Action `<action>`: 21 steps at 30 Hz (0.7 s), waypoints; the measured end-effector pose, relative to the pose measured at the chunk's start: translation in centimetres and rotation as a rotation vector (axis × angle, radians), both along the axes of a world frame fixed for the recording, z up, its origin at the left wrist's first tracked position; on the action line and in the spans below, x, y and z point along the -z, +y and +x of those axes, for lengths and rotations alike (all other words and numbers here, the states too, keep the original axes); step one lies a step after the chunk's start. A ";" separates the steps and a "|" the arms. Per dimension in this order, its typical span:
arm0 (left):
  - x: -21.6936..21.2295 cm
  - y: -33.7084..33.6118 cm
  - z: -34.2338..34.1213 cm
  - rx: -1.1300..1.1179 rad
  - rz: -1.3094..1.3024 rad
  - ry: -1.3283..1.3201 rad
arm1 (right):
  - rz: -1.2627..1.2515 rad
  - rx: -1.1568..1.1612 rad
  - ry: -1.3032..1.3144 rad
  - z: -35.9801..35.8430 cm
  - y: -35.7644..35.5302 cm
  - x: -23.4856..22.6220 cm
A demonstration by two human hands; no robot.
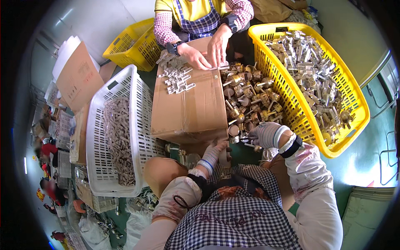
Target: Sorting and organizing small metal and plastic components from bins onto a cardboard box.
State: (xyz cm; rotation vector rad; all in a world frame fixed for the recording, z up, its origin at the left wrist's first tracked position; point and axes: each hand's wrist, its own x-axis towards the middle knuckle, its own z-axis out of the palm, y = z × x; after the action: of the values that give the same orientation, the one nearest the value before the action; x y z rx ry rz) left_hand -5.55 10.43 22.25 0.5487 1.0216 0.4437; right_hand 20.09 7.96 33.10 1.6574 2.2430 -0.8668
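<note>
My right hand [268, 135], in a striped pale glove, reaches to the near edge of a heap of round brass-and-silver metal fittings [252, 93] with stub handles. Its fingers are closed around a small metal fitting [252, 146] with a thin stem. Beside the near edge of a cardboard box [189, 110], my left hand [211, 156], also gloved, is bent with its fingers together; what it grips, if anything, I cannot make out. On top of the box lie several small flat silver pieces [179, 79].
Across the box, a co-worker's two hands [208, 56] handle a small piece at its far edge. A yellow basket [306, 106] of metal parts stands at right, a white basket [139, 125] of silver pieces at left. Another yellow basket [137, 43] is behind.
</note>
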 end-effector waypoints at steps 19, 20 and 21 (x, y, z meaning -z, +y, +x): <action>3.2 1.3 1.1 -0.059 0.007 0.052 | 0.020 0.014 0.082 -1.6 0.8 -0.7; 2.8 1.3 1.2 -0.044 -0.033 0.069 | 0.051 0.026 0.115 -1.5 0.7 -0.6; 3.9 1.5 1.0 -0.043 -0.036 0.067 | 0.083 0.037 0.147 -1.5 0.7 -0.5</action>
State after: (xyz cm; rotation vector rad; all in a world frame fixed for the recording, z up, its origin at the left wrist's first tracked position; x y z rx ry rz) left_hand -4.55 11.88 18.40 0.5131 1.1055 0.4466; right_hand 18.62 8.68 33.63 1.7290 2.3821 -0.9457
